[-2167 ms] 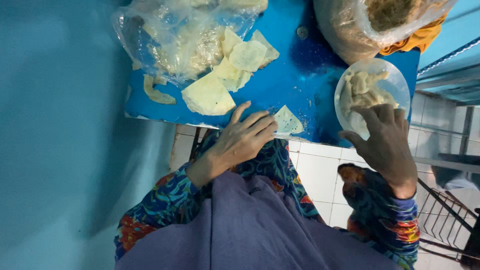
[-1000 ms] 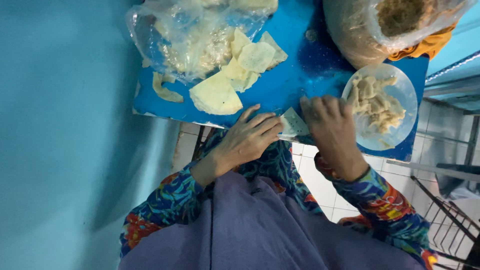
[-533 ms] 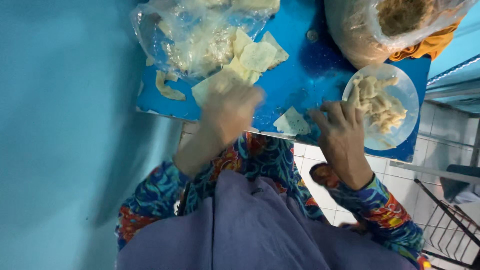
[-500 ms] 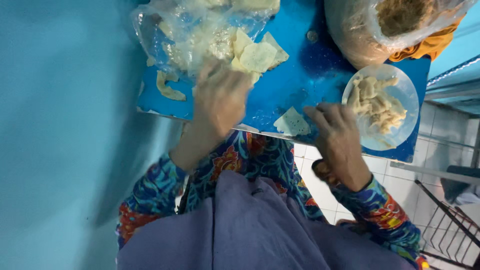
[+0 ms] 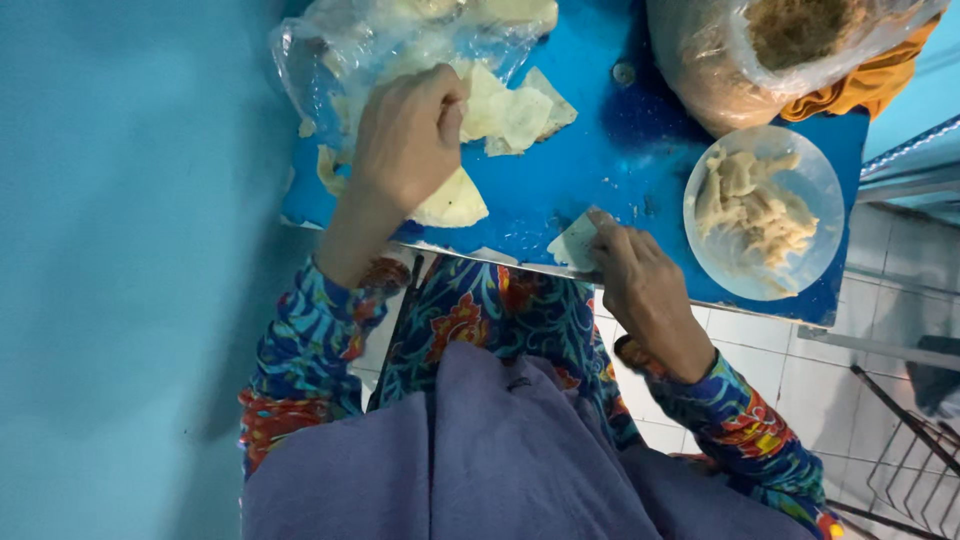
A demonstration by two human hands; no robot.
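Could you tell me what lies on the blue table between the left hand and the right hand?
In the head view, between the left hand and the right hand lies mostly bare blue table, dotted with a few pale crumbs.

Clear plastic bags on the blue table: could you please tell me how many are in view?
2. One clear plastic bag of pale wrappers lies at the table's far left, by the left hand. A second bag of brown filling sits far right, behind the plate. Others may be out of frame.

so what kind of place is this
Likely a home or small food-prep spot: a blue table with thin dough sheets, a clear plate of filling, and a white tiled floor.
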